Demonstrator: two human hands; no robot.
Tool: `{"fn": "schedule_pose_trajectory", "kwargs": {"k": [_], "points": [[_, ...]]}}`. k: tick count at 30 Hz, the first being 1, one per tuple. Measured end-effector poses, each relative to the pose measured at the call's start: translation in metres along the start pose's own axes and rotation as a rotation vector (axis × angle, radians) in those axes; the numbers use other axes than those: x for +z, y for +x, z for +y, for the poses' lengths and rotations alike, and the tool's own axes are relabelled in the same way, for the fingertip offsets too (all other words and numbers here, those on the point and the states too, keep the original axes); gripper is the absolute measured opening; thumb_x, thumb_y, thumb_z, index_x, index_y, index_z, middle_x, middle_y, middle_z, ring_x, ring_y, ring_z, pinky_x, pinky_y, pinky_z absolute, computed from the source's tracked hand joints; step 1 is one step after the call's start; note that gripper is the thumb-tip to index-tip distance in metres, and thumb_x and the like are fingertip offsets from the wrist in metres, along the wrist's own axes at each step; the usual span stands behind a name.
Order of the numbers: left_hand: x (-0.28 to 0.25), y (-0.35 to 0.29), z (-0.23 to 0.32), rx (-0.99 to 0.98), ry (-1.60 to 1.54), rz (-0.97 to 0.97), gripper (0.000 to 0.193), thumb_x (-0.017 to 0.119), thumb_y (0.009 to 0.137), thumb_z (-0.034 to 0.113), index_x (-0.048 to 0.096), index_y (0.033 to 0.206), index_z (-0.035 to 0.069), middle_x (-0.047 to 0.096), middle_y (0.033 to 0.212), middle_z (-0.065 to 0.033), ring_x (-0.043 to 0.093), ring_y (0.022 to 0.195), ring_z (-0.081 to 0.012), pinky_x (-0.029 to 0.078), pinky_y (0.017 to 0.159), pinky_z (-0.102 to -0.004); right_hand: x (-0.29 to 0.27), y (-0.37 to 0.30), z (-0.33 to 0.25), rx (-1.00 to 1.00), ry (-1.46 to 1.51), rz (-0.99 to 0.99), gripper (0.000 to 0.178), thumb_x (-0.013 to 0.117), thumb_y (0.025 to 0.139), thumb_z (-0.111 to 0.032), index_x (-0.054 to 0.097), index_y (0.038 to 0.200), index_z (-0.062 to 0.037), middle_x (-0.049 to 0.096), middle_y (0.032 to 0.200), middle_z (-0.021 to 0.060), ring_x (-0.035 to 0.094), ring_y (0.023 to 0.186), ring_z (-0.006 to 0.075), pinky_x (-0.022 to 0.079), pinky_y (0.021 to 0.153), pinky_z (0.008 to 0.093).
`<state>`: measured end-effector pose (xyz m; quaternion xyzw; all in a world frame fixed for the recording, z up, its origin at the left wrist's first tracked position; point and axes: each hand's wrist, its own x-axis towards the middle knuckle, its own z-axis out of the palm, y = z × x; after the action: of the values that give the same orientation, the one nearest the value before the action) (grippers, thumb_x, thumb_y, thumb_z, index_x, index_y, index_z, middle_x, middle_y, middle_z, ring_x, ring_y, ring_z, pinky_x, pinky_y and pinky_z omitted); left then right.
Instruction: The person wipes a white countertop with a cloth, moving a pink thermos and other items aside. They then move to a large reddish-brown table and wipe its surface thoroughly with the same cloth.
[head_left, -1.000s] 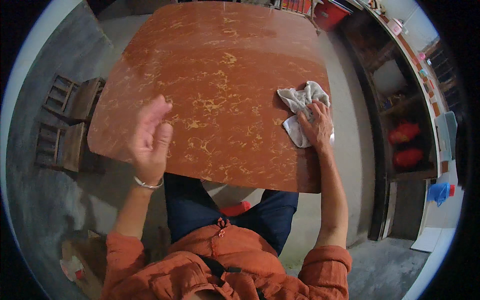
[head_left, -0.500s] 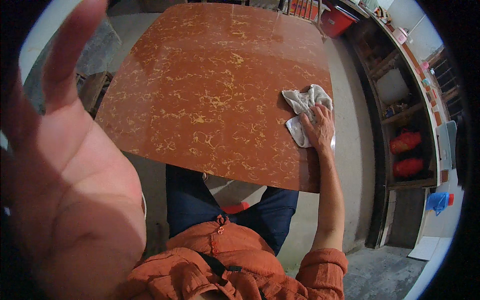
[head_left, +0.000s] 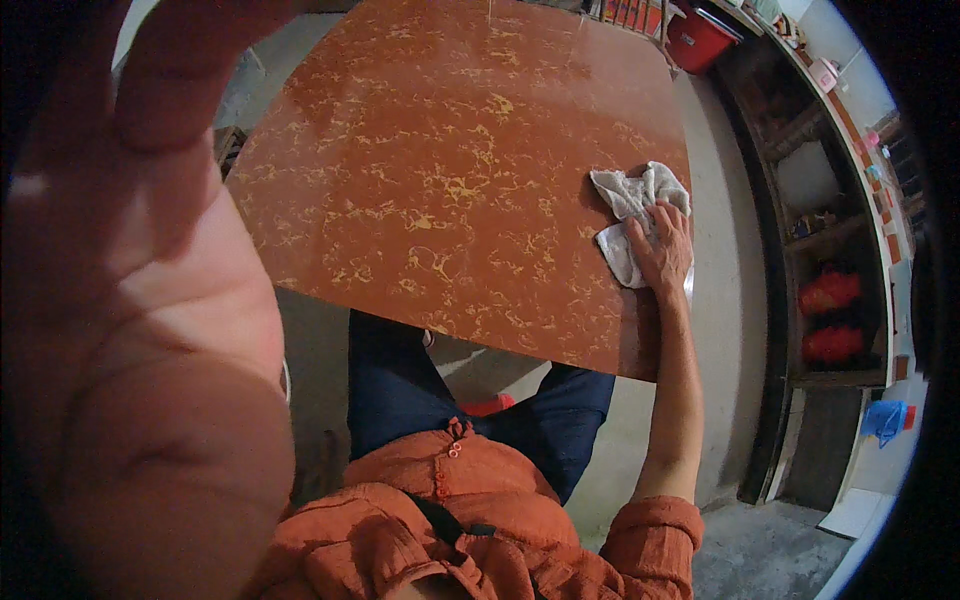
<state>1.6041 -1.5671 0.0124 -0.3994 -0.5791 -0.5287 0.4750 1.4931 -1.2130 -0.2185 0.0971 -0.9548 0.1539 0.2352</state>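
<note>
My left hand (head_left: 185,340) is raised very close to the camera and fills the left side. Its bare palm shows with nothing in it; the fingers reach up, partly bent and partly cut off by the picture's edge. At the table's right edge my right hand (head_left: 665,250) presses on a crumpled whitish cloth (head_left: 635,190), its fingers over the fabric. The cloth lies on a brown-red table (head_left: 420,190) with a glossy, gold-veined top.
Past the right edge of the table runs a floor strip (head_left: 722,280), then a dark shelf unit (head_left: 775,220) holding red bundles (head_left: 832,312). A red bucket (head_left: 700,42) stands at the far right. A blue container (head_left: 885,420) is at the lower right.
My left hand has come nearer the camera, and its visible finger has bent over to the right. The view has shifted slightly; my right hand stays on the cloth at the same table edge.
</note>
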Motion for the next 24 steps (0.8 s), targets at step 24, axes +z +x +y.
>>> {"fn": "schedule_pose_trajectory", "kwargs": {"k": [24], "points": [[0.007, 0.002, 0.001, 0.017, -0.078, -0.01, 0.077, 0.035, 0.09, 0.064, 0.038, 0.134, 0.002, 0.04, 0.14, -0.0152, 0.058, 0.098, -0.0237, 0.044, 0.083, -0.0337, -0.002, 0.0, 0.008, -0.02, -0.001, 0.023, 0.039, 0.067, 0.08, -0.036, 0.066, 0.103, -0.0048, 0.059, 0.118, 0.0138, 0.051, 0.114, 0.0327, 0.04, 0.097, 0.0423]]}}
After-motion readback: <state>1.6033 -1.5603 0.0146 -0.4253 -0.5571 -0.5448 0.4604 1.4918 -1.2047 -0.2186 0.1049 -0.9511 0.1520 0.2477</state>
